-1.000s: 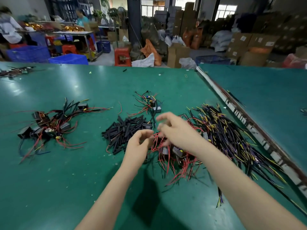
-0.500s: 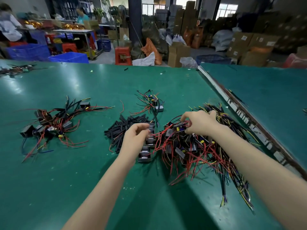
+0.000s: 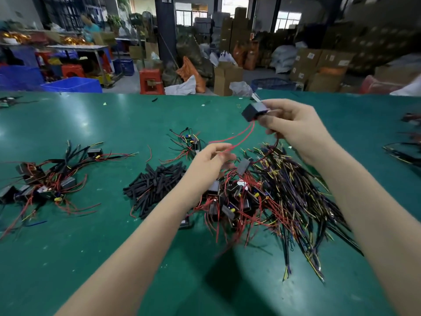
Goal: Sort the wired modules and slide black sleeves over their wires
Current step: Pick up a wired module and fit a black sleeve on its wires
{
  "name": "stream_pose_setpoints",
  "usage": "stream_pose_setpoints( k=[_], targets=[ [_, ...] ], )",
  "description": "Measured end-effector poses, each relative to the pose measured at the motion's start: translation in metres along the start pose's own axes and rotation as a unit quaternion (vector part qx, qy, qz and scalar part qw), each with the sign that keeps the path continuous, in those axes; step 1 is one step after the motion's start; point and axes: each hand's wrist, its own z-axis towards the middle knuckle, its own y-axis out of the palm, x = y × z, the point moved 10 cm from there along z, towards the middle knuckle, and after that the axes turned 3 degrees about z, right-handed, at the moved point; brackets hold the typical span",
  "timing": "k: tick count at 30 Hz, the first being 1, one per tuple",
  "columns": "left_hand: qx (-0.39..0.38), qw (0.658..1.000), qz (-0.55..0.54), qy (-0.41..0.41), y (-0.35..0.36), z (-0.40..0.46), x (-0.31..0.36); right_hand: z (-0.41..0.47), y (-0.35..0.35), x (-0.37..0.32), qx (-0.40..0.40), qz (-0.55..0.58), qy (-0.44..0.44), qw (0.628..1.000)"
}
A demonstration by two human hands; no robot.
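My right hand (image 3: 293, 126) holds a black wired module (image 3: 253, 112) up above the table, pinched at its back end. Two red wires (image 3: 239, 137) run from the module down to my left hand (image 3: 213, 159), which pinches their ends. Below my hands lies a tangled heap of modules with red, black and yellow wires (image 3: 262, 192). A pile of short black sleeves (image 3: 157, 183) lies just left of my left hand. A group of sleeved modules (image 3: 47, 179) rests at the far left. A small cluster of modules (image 3: 189, 141) lies behind the sleeves.
The green table (image 3: 114, 258) meets a second green table (image 3: 376, 115) on the right, which carries more wire bundles (image 3: 403, 153). Beyond the far edge stand a red stool (image 3: 151, 82), blue crates (image 3: 73, 85), cardboard boxes and a person at a distant bench.
My right hand has lifted a module out of the heap and raised it. My left hand has left the heap's edge and taken hold of the module's red wires.
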Motion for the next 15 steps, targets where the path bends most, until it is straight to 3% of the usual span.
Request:
stream_pose_setpoints(
  k=[2, 4, 6, 9, 15],
  targets=[
    [-0.016, 0.998, -0.058, -0.027, 0.007, -0.001, -0.002, -0.003, 0.014, -0.008, -0.044, -0.019, -0.008, 0.999],
    [-0.037, 0.999, -0.031, 0.007, 0.014, -0.004, 0.003, -0.007, 0.029, -0.006, -0.068, 0.010, 0.011, 0.998],
    [-0.071, 0.997, 0.011, 0.036, 0.024, -0.011, 0.005, -0.010, 0.041, 0.000, -0.065, 0.063, 0.046, 0.995],
    [-0.092, 0.995, -0.015, 0.034, 0.032, -0.020, 0.000, -0.015, 0.056, 0.008, -0.062, 0.120, 0.082, 0.987],
    [0.001, 0.972, -0.235, -0.016, -0.012, -0.030, -0.015, -0.029, 0.081, 0.011, -0.093, 0.218, 0.091, 0.967]
  ],
)
